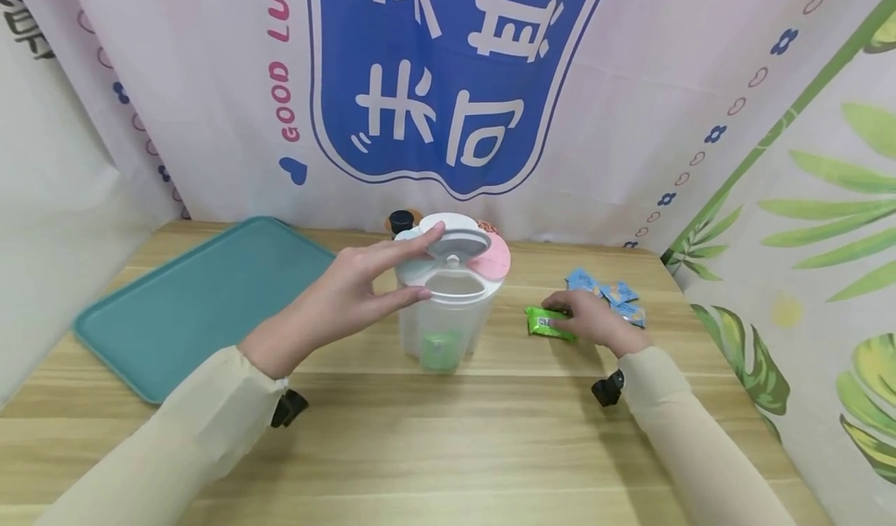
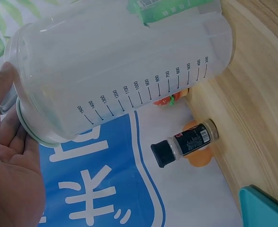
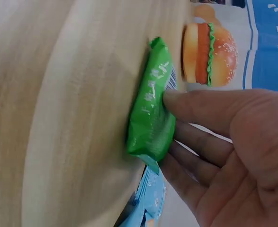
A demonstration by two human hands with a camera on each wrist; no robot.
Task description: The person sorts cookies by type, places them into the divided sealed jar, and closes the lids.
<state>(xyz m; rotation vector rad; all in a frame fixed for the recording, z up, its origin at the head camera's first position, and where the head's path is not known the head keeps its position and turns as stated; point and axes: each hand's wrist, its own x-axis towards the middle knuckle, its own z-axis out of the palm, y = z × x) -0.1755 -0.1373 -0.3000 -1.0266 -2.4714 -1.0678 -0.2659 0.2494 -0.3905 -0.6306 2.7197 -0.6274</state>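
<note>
A clear plastic storage canister (image 1: 413, 324) stands upright with one grey-white flap lid (image 1: 462, 242) raised. A green packet (image 1: 441, 351) shows through its wall, near the bottom. My left hand (image 1: 343, 296) is at the canister's top: a fingertip touches the raised flap, and the thumb lies by the rim. Measuring marks run along the canister's side (image 2: 143, 85) in the left wrist view. To the right, my right hand (image 1: 591, 320) pinches a green wrapped snack packet (image 3: 150, 104) between thumb and fingers, low at the table. Several blue snack packets (image 1: 630, 313) lie just beyond that hand.
A teal tray (image 1: 203, 308) lies on the left of the wooden table (image 1: 448, 448). Behind the canister stand a black-capped seasoning bottle (image 2: 191, 142) and a burger-shaped object (image 3: 210, 54). A printed cloth (image 1: 630, 121) hangs along the table's back edge.
</note>
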